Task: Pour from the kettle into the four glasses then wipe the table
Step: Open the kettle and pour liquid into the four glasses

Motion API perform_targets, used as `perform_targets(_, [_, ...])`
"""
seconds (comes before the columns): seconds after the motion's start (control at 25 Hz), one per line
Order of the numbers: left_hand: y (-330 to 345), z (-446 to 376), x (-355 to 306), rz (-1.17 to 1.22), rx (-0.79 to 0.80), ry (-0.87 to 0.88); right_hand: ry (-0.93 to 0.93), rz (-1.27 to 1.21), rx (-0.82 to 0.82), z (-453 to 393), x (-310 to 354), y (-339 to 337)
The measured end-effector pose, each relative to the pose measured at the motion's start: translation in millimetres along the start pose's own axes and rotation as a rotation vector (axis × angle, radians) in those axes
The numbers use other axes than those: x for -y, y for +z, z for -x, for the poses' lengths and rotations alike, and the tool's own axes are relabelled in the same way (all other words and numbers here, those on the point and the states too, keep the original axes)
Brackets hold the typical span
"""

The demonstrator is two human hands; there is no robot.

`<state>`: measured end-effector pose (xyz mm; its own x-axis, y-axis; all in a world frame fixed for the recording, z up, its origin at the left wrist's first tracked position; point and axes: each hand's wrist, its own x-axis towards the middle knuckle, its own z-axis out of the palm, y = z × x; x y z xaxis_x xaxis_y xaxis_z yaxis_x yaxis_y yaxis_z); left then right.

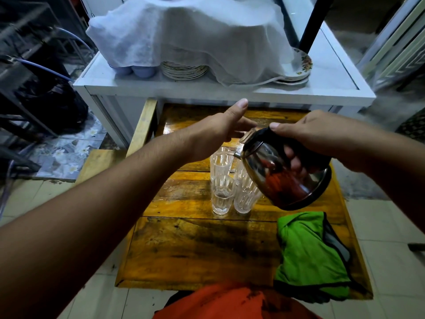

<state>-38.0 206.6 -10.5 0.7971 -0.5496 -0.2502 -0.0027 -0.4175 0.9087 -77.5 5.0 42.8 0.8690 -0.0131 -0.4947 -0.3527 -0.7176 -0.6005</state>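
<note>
Head view showed the right hand [305,134] clamped on the handle of the kettle [285,173], tilted with its spout over four glasses [232,180] clustered on the wooden table [195,245], while the left hand [220,130] hovered open-fingered above them, a green cloth [308,256] lying nearby.

We saw a shiny steel kettle [284,173] with a black handle and black base rim, its side mirroring red-orange tones. The 4 glasses [232,180] were clear, with ribbed vertical facets. The table [202,247] was yellow-orange wood with dark brown stains and grain. A bright green cloth [310,254] edged in black, with a grey patch, lay on it. The cabinet [207,90] was white, and so was the draped sheet [195,35]. One plate [302,62] carried a floral print. The cups [134,71] were pale blue. The floor tiles [66,150] bore white flowers.
</note>
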Motion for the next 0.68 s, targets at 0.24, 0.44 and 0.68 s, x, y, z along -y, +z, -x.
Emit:
perform_targets(0.24, [6.5, -6.0, -9.0, -0.017, -0.009, -0.036, -0.029, 0.024, -0.025, -13.2, -8.7, -9.4])
perform_targets(0.44, [11.8, -11.7, -14.7, -0.022, -0.016, -0.066, -0.062, 0.037, -0.029, -21.7, -14.7, -16.7])
perform_targets(0.68, [15.8, -16.5, -17.1, -0.032, -0.039, -0.081, -0.104, 0.037, -0.018, -33.0, -23.4, -24.9])
